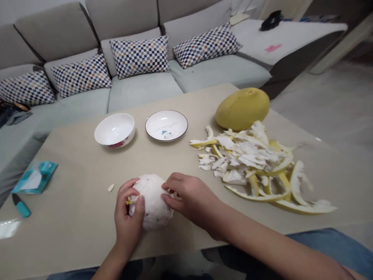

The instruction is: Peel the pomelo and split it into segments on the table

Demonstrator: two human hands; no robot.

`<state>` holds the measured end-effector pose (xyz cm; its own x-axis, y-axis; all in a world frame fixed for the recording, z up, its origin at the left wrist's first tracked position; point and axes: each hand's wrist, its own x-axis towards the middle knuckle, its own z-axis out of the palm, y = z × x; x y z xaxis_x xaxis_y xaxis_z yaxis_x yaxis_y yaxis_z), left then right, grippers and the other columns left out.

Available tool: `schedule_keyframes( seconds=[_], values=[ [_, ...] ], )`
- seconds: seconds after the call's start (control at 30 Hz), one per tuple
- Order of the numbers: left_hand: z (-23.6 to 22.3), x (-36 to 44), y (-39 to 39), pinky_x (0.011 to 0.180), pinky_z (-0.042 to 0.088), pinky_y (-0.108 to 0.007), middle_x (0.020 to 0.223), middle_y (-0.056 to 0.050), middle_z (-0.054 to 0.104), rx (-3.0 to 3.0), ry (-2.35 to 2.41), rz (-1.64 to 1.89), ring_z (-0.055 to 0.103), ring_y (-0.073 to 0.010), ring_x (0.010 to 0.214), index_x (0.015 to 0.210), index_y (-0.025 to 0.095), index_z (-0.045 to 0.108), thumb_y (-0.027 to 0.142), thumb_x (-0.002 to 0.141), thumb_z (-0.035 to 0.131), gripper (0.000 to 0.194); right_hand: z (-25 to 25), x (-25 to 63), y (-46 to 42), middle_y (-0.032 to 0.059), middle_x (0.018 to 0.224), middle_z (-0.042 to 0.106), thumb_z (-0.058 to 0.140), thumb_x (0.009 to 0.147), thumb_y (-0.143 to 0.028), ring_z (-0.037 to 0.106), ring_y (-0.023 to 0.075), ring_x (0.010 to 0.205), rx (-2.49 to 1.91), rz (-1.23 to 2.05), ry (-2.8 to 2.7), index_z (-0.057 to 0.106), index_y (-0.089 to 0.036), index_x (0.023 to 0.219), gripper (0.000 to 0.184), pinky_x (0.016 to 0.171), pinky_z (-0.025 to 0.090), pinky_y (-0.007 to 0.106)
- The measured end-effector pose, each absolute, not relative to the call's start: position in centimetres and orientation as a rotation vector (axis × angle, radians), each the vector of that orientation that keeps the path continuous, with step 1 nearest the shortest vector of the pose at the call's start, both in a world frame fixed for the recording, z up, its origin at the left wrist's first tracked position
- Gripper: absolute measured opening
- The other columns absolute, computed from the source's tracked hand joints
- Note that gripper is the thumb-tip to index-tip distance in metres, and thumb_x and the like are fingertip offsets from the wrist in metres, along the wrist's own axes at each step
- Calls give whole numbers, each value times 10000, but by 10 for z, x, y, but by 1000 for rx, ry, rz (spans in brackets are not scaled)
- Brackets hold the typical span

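A peeled pomelo [153,204], covered in white pith with a few dark specks, rests on the table near its front edge. Around its left side curl the fingers and thumb of my left hand [129,212], holding it; a bit of yellow shows by the thumb. My right hand [186,194] is at the fruit's upper right, thumb and fingers pinched against the pith. Whether a shred of pith is between those fingertips is hidden. To the right lies a heap of yellow peel and white pith pieces [250,155], and behind it an unpeeled yellow pomelo [243,109].
A white bowl [115,130] and a white dark-rimmed plate [166,125] stand farther back on the table [81,233]. At left are a blue tissue pack [36,177] and a teal, dark-ended object [21,205]. A small pith scrap [111,188] lies nearby. Beyond is a grey sofa [140,91].
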<state>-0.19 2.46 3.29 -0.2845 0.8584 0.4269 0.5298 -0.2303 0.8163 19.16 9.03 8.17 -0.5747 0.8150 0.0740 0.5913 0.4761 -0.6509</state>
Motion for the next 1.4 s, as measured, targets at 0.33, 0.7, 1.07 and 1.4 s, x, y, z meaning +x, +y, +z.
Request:
schedule_keyframes(
  seconds=[0.33, 0.7, 1.07, 1.4],
  values=[
    [32, -5, 26, 967, 504, -362, 1131, -42, 674, 1691, 1606, 1576, 634, -204, 1150, 886, 233, 580, 160, 869, 606, 80, 96, 172, 92, 51, 746, 654, 602, 824, -101, 573, 134, 636, -1350, 595, -2541, 704, -128, 761, 123, 609, 399, 240],
    [28, -5, 25, 973, 495, -381, 1145, -49, 663, 1680, 1595, 1603, 631, -208, 1143, 898, 231, 593, 167, 877, 607, 69, 117, 175, 98, 20, 738, 704, 669, 741, -141, 617, 145, 629, -1633, 1039, -2377, 666, -174, 809, 76, 585, 393, 230],
    [27, -5, 26, 961, 496, -395, 1140, -56, 657, 1658, 1599, 1598, 630, -226, 1146, 903, 225, 597, 197, 888, 605, 33, 97, 175, 93, 12, 704, 686, 597, 778, -106, 575, 122, 594, -1496, 852, -2340, 666, -168, 794, 94, 584, 364, 224],
    [28, -7, 26, 963, 493, -370, 1128, -45, 659, 1704, 1597, 1600, 632, -209, 1137, 882, 224, 594, 168, 886, 601, 57, 104, 182, 99, 61, 838, 718, 645, 852, -162, 628, 148, 710, -1298, 783, -2579, 712, -158, 863, 68, 646, 391, 239]
  ],
)
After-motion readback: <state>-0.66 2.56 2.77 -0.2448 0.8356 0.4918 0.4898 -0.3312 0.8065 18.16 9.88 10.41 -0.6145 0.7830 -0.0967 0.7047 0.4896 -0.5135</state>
